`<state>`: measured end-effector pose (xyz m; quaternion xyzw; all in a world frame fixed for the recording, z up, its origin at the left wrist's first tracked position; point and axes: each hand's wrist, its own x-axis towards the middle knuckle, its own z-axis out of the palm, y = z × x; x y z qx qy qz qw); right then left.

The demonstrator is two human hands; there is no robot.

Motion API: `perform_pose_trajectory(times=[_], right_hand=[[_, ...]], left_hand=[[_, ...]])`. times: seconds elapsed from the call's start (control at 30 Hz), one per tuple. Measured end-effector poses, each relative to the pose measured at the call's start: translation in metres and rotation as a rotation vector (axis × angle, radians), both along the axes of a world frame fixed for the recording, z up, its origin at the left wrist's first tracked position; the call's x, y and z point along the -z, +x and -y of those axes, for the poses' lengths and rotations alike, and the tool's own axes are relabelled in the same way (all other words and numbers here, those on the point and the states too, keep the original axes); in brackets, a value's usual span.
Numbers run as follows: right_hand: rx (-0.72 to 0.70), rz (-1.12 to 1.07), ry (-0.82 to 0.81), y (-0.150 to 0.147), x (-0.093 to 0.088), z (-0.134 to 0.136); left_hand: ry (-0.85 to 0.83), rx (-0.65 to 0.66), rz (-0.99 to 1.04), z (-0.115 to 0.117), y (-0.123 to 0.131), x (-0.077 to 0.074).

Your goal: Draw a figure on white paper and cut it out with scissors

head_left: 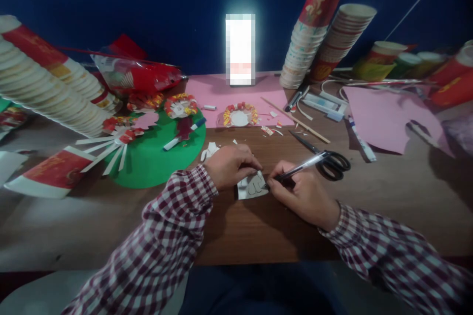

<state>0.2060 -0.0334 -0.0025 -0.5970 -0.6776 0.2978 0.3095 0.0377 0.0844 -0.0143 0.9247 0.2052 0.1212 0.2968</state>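
Note:
A small white piece of paper (253, 188) with dark drawn outlines lies on the wooden table in front of me. My left hand (234, 165) bends over its upper left part and grips it there, fingers and thumb together. In my right hand (301, 192) a clear-barrelled pen (305, 165) is held in a writing grip. Its tip is at the paper's right edge, partly hidden by my fingers. Black-handled scissors (328, 161) lie spread just beyond my right hand. White paper scraps (210, 151) lie behind my left hand.
Tall stacks of paper cups stand at the left (55, 78) and the back right (310, 34). A lit phone (240, 49) stands upright at the back. Red-and-yellow paper rings, markers, a wooden stick (295, 120), a green disc (148, 167) and pink sheets (384, 118) lie around.

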Motion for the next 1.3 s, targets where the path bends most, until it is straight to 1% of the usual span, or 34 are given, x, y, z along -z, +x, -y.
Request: perform_pose_trajectory(times=[0.3, 0.57, 1.3], right_hand=[[-0.001, -0.023, 0.004, 0.0009, 0.0000, -0.0008], [-0.030, -0.011, -0.001, 0.0007, 0.0006, -0.0007], [-0.006, 0.024, 0.020, -0.0002, 0.0012, -0.0004]], left_hand=[[-0.005, 0.006, 0.009, -0.0002, -0.0002, 0.0009], [-0.001, 0.007, 0.011, -0.0008, -0.0001, 0.0016], [-0.007, 0.012, -0.007, 0.0000, 0.0000, -0.0010]])
